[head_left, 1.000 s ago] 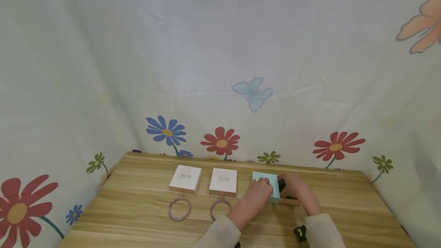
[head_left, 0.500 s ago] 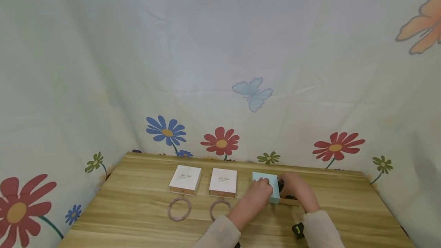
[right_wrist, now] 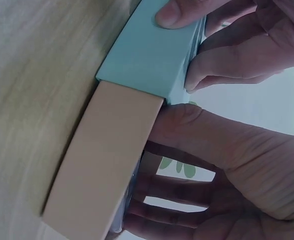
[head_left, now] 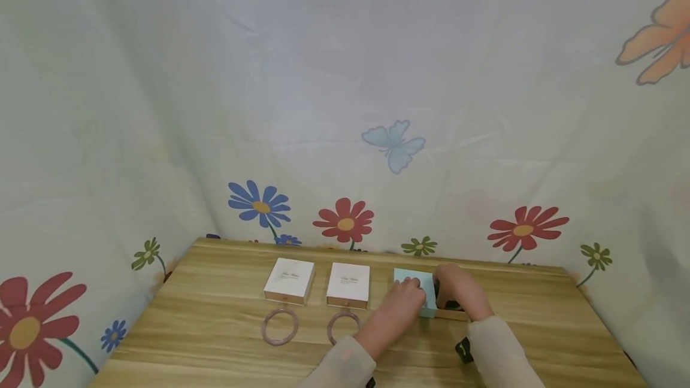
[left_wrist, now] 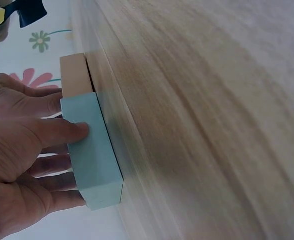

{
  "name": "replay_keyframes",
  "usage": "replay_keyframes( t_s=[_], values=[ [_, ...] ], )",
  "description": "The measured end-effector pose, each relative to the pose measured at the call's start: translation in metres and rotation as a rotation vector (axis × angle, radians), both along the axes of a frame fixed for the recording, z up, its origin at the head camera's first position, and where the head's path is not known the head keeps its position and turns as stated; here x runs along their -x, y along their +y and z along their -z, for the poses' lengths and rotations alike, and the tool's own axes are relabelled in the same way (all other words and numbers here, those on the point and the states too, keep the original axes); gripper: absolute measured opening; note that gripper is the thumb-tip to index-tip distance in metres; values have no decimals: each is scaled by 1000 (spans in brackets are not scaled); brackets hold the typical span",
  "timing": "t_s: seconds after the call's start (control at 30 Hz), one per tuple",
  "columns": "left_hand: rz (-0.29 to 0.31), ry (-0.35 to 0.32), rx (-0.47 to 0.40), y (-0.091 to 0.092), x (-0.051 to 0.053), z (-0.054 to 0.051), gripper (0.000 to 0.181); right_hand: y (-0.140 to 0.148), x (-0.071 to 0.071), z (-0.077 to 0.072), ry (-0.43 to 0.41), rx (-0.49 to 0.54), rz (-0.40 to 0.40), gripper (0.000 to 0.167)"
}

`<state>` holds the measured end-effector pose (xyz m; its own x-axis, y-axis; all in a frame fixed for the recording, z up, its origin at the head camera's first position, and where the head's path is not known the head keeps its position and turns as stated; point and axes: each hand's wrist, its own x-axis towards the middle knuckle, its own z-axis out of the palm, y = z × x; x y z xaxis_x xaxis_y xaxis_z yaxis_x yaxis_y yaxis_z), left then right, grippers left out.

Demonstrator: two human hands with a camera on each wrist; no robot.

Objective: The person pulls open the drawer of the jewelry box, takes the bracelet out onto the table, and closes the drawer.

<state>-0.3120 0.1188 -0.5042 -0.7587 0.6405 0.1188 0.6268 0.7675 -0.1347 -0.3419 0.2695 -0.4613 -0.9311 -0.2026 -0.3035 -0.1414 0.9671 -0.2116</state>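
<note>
A light-blue drawer box lies on the wooden table, its tan drawer pulled out to the right. My left hand grips the blue sleeve, thumb on its near side and fingers over the top. My right hand reaches into the drawer from above, with the thumb beside the sleeve's end. A shiny, glass-like edge shows at the drawer's rim by the fingers. The drawer's inside looks dark in the head view; the fingertips there are hidden, so whether they pinch anything is unclear.
Two white boxes stand left of the blue one. A pale purple bangle lies before the first, and another bangle, partly behind the left forearm, before the second. A floral curtain hangs behind the table.
My right hand has shifted slightly left and farther over the drawer toward the sleeve, its forearm following. My left hand keeps its hold on the box, and the other objects stay put.
</note>
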Motion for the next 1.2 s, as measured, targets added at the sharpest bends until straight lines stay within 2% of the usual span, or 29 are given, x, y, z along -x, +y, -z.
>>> replay_keyframes(
  t_s=[0.3,0.43,0.67,0.87,1.0,1.2],
  values=[
    [17,-2,-27,1,0,1,10,0,2,-2,-32,-50,0,24],
    [14,0,-45,0,-2,3,8,4,1,1,-13,-22,-44,20],
    [22,12,-29,-2,-3,6,6,13,-5,1,38,76,-125,27],
    [34,50,-23,-2,-5,3,4,22,-6,-4,41,76,-140,33],
    [23,50,-19,-1,-5,2,5,30,-5,-7,32,94,-173,43],
    [22,54,-29,-4,-5,0,5,39,-3,-9,46,92,-197,43]
  ],
)
